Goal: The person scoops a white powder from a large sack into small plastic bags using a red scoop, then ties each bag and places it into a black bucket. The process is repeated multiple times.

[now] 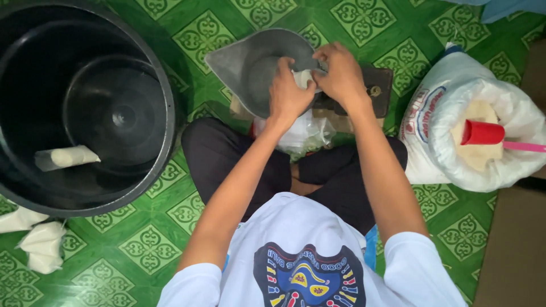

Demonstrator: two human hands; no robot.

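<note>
- The left hand (288,91) is curled shut around a small plastic packet of white grain (303,78), the fingers wrapped over its near side so that only the pale top of the packet shows.
- The right hand (341,73) closes on the same packet from the other side — its fingertips pinch at the packet's upper edge, just touching the left hand's knuckles.
- The packet sits squarely between the two hands, pressed in from both sides and held over the rim of a grey metal scale pan (250,62), which rests on a low scale base (380,88) on the green patterned floor mat (170,239).
- Below the hands, against the person's crossed legs, lies a bunch of clear plastic bags (304,133).
- To the left stands a large black tub (165,96); inside it lies one filled packet (68,156), well apart from the hands.
- Beside the tub's near edge, on the mat, lie two more filled white packets (37,241).
- To the right stands an open white sack of grain (455,142), its mouth rolled down — a red scoop with a pink handle (482,132) lies on the grain inside it, not touched by either hand.
</note>
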